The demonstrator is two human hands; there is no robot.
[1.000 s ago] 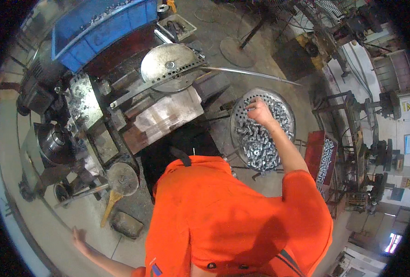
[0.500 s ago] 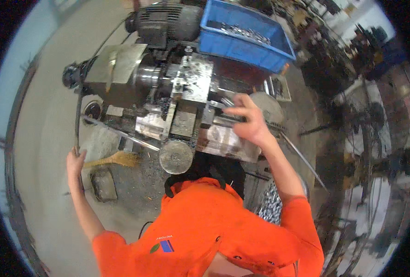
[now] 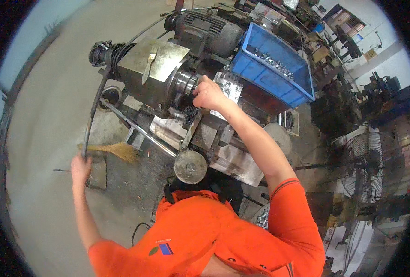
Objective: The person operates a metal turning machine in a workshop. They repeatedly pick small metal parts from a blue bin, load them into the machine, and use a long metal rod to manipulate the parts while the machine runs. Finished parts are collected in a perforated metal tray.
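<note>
At the left of the frame our left hand [image 3: 80, 169] is closed around the lower end of a long curved lever bar [image 3: 92, 111], which arcs up to the lathe's [image 3: 161, 74] upper-left end. Bare concrete floor [image 3: 38, 92] lies open around that hand; a straw broom [image 3: 115, 150] sits just right of it. At centre, our right hand [image 3: 208, 94] reaches the chuck [image 3: 185, 83], fingers curled against its face; whether they pinch anything we cannot tell. A blue bin [image 3: 278, 78] crowds the upper right.
</note>
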